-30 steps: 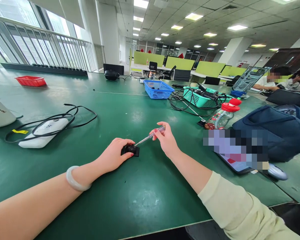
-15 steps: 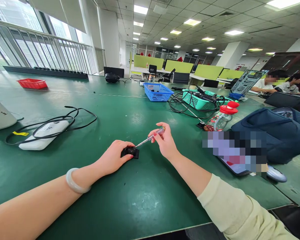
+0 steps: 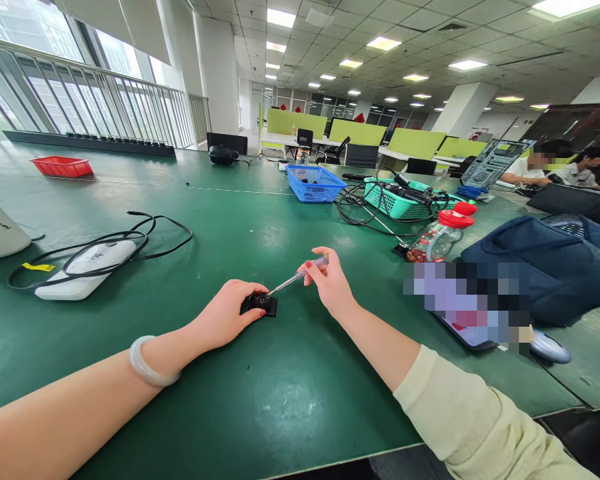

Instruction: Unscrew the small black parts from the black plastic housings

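Observation:
On the green tabletop (image 3: 220, 233) lies a small black part (image 3: 264, 305) with a flat base; its exact kind is too small to tell. My left hand (image 3: 230, 312) grips it from the left, thumb on the near side and fingers on the far side, covering part of it. A screwdriver (image 3: 300, 273) with a clear handle is held in my right hand (image 3: 330, 283), between thumb and fingers. It slants down to the left, its tip at the far right edge of the black part.
Left are a white device (image 3: 87, 270) with a black cable and a red tray (image 3: 63, 167). Beyond my hands stand a blue basket (image 3: 316, 190) and a green basket (image 3: 397, 207) of cables. Right are a jar (image 3: 443, 237), a dark bag (image 3: 535, 267) and a mouse (image 3: 550, 348). Two people sit far right.
The view has shifted very slightly. Both hands keep their grips, and the screwdriver tip stays at the black part.

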`<state>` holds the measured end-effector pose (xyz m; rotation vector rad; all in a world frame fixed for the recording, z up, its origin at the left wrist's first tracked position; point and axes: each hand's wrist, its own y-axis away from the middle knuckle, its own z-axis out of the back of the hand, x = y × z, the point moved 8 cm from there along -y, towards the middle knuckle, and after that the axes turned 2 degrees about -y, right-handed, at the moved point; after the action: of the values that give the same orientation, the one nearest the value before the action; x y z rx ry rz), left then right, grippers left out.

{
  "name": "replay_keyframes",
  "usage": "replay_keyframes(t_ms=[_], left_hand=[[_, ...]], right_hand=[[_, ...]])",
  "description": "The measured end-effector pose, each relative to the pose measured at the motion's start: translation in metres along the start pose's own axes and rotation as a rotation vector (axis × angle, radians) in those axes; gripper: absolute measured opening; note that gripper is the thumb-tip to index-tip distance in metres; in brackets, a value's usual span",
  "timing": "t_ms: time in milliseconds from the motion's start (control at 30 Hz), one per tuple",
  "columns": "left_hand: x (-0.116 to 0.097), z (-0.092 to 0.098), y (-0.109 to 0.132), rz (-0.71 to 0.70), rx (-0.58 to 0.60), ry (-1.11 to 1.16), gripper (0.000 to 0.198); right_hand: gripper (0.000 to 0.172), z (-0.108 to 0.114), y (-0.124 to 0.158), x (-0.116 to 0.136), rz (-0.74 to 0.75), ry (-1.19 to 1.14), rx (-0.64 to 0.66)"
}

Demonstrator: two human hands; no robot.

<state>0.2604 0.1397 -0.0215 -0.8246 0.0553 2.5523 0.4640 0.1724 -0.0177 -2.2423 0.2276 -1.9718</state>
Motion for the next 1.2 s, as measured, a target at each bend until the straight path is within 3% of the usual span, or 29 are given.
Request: replay_keyframes(t_ms=[400,700,1200], left_hand=[[-0.004,0.000,0.000,-0.017,0.007,-0.013,0.035],[-0.004,0.000,0.000,-0.041,-0.011,-0.025,0.037],[-0.004,0.001,0.000,-0.034,-0.012,-0.029,0.038]], right_hand=[[0.064,-0.006,0.002,-0.003,-0.019,-0.014,0.029],[0.049,0.001,0.000,-0.005,-0.032,0.035,0.003],[0.047,0.008,-0.003,-0.018,-0.113,0.072,-0.030]])
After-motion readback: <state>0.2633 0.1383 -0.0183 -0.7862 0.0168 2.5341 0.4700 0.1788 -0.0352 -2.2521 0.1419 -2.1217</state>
